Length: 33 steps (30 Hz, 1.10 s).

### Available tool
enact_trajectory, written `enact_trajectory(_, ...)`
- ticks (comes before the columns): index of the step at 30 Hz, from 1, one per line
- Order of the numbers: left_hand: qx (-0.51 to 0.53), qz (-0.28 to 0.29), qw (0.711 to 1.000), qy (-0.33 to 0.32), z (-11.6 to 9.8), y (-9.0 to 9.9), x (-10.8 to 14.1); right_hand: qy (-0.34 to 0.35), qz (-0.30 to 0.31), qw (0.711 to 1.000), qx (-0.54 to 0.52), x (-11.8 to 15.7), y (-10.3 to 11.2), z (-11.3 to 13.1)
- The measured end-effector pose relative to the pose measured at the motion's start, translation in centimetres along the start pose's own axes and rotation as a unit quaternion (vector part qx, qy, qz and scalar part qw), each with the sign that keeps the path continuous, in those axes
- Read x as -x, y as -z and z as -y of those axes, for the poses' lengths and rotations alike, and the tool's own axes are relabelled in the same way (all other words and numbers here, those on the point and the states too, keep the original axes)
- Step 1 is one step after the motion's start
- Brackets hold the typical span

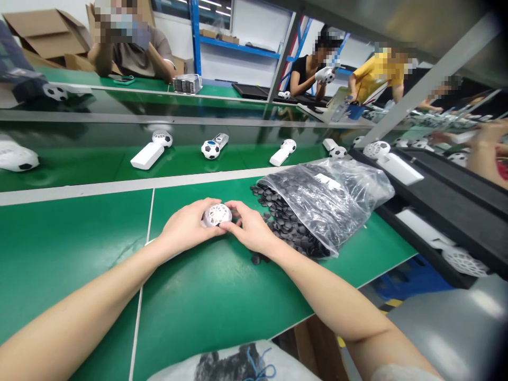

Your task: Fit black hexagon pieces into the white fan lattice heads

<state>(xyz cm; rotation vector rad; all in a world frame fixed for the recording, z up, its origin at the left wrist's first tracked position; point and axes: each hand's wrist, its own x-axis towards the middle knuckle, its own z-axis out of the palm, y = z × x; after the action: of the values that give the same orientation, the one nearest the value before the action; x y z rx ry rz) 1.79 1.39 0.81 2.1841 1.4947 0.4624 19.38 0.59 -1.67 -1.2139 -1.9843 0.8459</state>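
A white device with a round lattice head [219,214] is held just above the green table [190,301]. My left hand [190,225] wraps round its left side, and a bit of its white handle shows under the wrist. The thumb and fingers of my right hand [248,225] close on the right edge of the round head. Whether a small piece is between those fingers cannot be seen. Right of my right hand, many small black pieces [291,225] spill from a clear plastic bag [341,196] lying on the table.
Beyond a pale rail, a green belt [99,169] carries several white devices with football-patterned heads [210,149]. Black trays [448,196] with more devices stand at the right. A slanted metal post [432,74] crosses the upper right. Several people sit across the line.
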Motion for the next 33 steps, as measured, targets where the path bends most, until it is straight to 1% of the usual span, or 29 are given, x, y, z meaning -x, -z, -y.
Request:
enact_trajectory(2,-0.009,-0.010,1.000,-0.005,-0.1,-0.1,0.1,-0.009,0.007,1.000,-0.012,-0.2,0.3,-0.1)
enact_trajectory(4,-0.020,-0.005,0.999,-0.027,0.0,-0.1,0.1,-0.029,0.026,0.999,-0.020,-0.4,1.3,-0.3)
enact_trajectory(5,-0.025,0.006,0.999,-0.038,0.2,-0.2,0.1,-0.041,0.023,0.999,-0.005,-0.5,2.1,-0.5)
enact_trajectory(8,-0.047,0.053,0.997,-0.042,0.7,0.1,0.1,-0.089,-0.009,0.990,0.107,-0.6,4.8,-1.1)
enact_trajectory(9,-0.059,0.061,0.996,-0.042,0.9,0.2,0.0,-0.106,-0.006,0.983,0.147,-0.6,5.5,-1.3)
enact_trajectory(11,-0.091,0.059,0.992,-0.063,1.1,0.4,-0.1,-0.137,0.030,0.969,0.202,-0.4,6.3,-1.7)
enact_trajectory(12,-0.108,0.051,0.990,-0.080,1.2,0.5,-0.2,-0.144,0.049,0.963,0.221,-0.4,6.4,-1.8)
enact_trajectory(14,-0.135,0.035,0.985,-0.101,1.2,0.6,-0.2,-0.147,0.064,0.954,0.252,-0.3,6.1,-1.9)
enact_trajectory(18,-0.154,0.028,0.982,-0.105,1.3,0.5,-0.2,-0.143,0.071,0.940,0.301,-0.4,5.4,-1.6)
enact_trajectory(21,-0.153,0.032,0.979,-0.128,1.4,0.4,-0.2,-0.120,0.077,0.935,0.325,-0.4,5.3,-1.6)
enact_trajectory(24,-0.147,0.038,0.977,-0.150,1.6,0.4,-0.3,-0.105,0.087,0.949,0.285,-0.5,5.4,-2.2)
enact_trajectory(28,-0.141,0.040,0.977,-0.153,1.7,0.3,-0.4,-0.090,0.085,0.972,0.202,-0.4,5.6,-2.9)
enact_trajectory(33,-0.126,0.023,0.981,-0.147,2.1,0.1,-0.6,-0.050,0.066,0.993,0.088,-0.2,5.5,-1.9)
